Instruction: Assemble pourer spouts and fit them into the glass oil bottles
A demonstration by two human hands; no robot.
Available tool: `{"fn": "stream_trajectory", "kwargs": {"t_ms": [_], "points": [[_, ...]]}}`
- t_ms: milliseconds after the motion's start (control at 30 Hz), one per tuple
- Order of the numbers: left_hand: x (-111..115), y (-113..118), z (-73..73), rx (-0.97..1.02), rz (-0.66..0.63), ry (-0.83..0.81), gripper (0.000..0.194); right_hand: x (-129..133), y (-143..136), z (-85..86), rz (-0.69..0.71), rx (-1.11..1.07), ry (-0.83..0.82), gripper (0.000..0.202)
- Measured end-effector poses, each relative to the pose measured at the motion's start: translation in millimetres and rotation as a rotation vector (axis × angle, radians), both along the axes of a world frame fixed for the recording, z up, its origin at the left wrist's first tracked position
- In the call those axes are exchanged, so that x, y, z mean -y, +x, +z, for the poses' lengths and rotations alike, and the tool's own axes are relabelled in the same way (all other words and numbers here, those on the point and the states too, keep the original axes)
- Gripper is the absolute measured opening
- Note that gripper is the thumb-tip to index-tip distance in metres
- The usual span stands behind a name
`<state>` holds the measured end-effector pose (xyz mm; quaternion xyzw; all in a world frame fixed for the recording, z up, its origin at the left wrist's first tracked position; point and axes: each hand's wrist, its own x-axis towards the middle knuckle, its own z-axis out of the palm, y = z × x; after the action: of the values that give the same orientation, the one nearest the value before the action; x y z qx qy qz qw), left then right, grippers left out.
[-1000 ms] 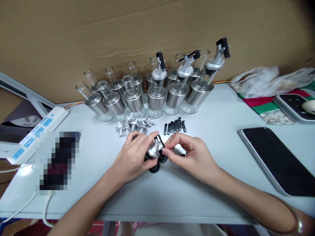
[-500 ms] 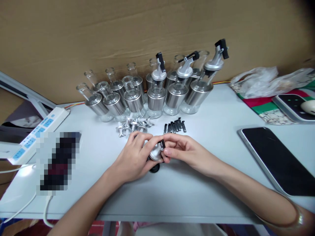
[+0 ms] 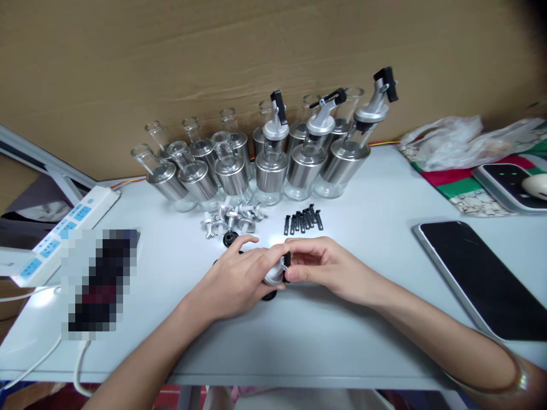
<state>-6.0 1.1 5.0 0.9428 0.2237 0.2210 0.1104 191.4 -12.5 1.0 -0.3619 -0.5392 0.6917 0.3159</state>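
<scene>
Low over the table, my left hand [image 3: 239,279] is wrapped around a silver pourer spout [image 3: 272,275], whose far side is hidden by the fingers. My right hand [image 3: 327,266] pinches a black flip lever [image 3: 286,266] at the spout's right end, between thumb and fingers. Black round stoppers [image 3: 231,239] lie around and partly under my left hand. Beyond it is a heap of silver spouts [image 3: 233,216]. Several loose black levers [image 3: 303,220] lie side by side just past my right hand.
Glass bottles with steel bands [image 3: 233,176] stand in two rows at the back; three carry pourers [image 3: 322,121]. A power strip [image 3: 64,230] and a pixelated phone [image 3: 102,282] lie left. Right are a large phone [image 3: 482,276], a plastic bag [image 3: 465,142] and patterned cloth [image 3: 444,179].
Both hands have shifted slightly toward the table's front, with the spout and lever between them. A black stopper beyond my left hand has come into sight.
</scene>
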Motion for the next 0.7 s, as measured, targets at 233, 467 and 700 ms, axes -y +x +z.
{"fn": "stream_trajectory", "kwargs": {"t_ms": [233,467,700], "points": [[-1.3,-2.3,-2.7,0.024,0.015,0.072,0.027,0.5,-0.2,0.5,-0.018,0.076,0.142,0.02],[-4.3,-3.4,-2.9,0.026,0.043,0.201,0.024,4.0,0.9,3.0,-0.014,0.072,0.255,0.01],[-6.9,-5.8,-2.5,0.103,0.082,0.176,0.04,2.1,0.1,1.6,-0.021,-0.323,-0.044,0.015]]}}
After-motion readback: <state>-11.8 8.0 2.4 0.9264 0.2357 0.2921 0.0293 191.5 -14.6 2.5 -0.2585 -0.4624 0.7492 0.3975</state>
